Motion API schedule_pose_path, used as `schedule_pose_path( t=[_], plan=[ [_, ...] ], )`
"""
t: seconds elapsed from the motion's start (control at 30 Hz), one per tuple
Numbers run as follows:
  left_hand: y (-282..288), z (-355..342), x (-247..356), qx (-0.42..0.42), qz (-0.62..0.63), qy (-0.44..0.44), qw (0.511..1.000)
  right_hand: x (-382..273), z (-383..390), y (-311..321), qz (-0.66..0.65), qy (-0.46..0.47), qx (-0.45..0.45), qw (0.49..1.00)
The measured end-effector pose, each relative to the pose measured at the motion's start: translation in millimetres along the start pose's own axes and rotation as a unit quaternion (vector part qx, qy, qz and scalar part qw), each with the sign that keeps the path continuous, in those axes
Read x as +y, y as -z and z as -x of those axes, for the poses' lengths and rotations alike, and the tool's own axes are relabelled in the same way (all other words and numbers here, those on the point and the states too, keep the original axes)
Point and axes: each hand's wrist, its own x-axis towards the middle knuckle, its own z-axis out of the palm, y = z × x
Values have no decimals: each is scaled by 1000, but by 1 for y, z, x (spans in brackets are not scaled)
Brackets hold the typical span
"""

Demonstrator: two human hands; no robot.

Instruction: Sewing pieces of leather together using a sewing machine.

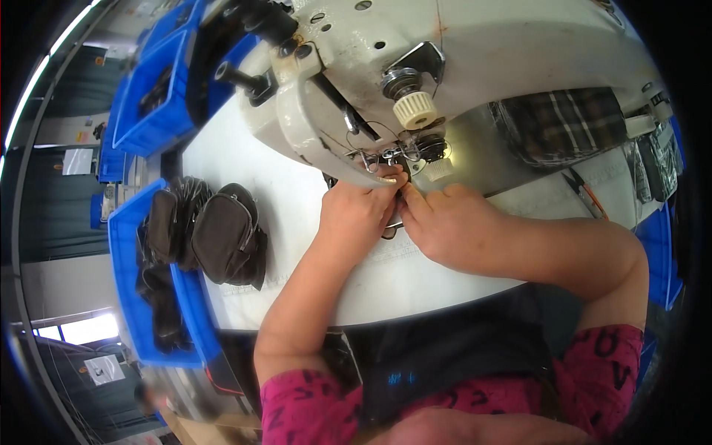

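Both hands meet under the head of a white industrial sewing machine [512,44], close to its presser foot [391,156]. My left hand [356,219] is closed, its fingertips pressed together at the front of the foot. Beside it, my right hand [460,226] has its fingers bent, with the index finger and thumb pinching at the same spot. Between them is a small dark piece of fabric [389,233], mostly hidden by the fingers; its shape cannot be made out.
Left on the white table [285,208], a dark zippered pouch [226,236] leans by a blue bin [119,245] of similar pouches. Right of the needle lie folded plaid cloth [571,126] and orange-handled thread snips [589,196]. More blue bins [152,122] stand at far left.
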Motion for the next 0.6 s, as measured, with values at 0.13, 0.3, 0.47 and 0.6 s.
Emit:
schedule_pose_path(
  t=[0.13,0.3,0.47,0.6],
  plan=[
    [2,-4,2,7,-1,-23,1000,-1,1,-2,9,-1,-2,1000],
    [8,-4,3,-22,1,-16,1000,0,1,-2,5,2,-9,1000],
    [4,-4,2,38,25,-23,999,0,0,-4,-6,2,-22,1000],
    [1,-1,0,-4,-5,-4,1000,1,-2,-9,-6,-25,-22,999]
  ],
)
